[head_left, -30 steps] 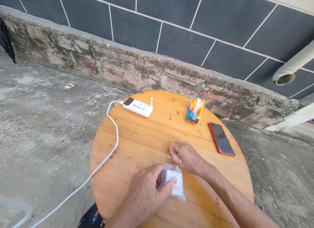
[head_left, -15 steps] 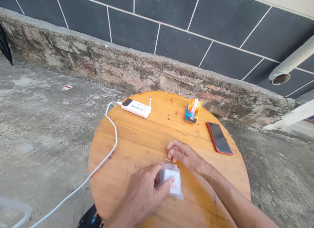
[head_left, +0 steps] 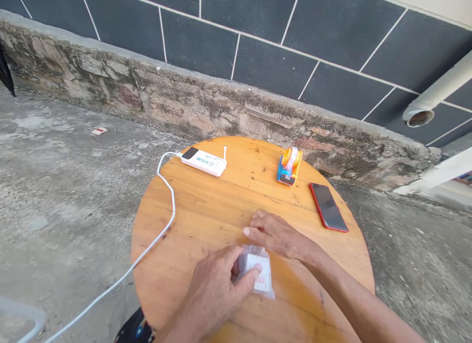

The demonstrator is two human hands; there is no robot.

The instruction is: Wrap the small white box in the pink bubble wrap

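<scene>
My left hand (head_left: 221, 279) is closed around a small white box (head_left: 262, 271) in clear plastic wrap, its thumb pressed on the top face near a patch of red print. The wrapped box rests low over the round wooden table (head_left: 206, 220), with loose plastic sticking out at its far and near ends. Just beyond it, my right hand (head_left: 275, 233) lies palm down on the wood. Its fingers are loosely bent, with the thumb stretched out apart from them toward the left; nothing shows between them. The underside of this hand is hidden.
On the table's far side are a white power bank (head_left: 203, 161) with a white cable (head_left: 173, 195) running off to the left, and an orange-and-blue tape dispenser (head_left: 289, 167). A red-edged phone (head_left: 328, 207) lies at the right. Behind stands a stone-based wall (head_left: 206, 104).
My right hand has lowered and shifted slightly left, its thumb now stretched out. A tiny pale strip formerly visible beneath its fingers is now out of sight. My left hand keeps its hold.
</scene>
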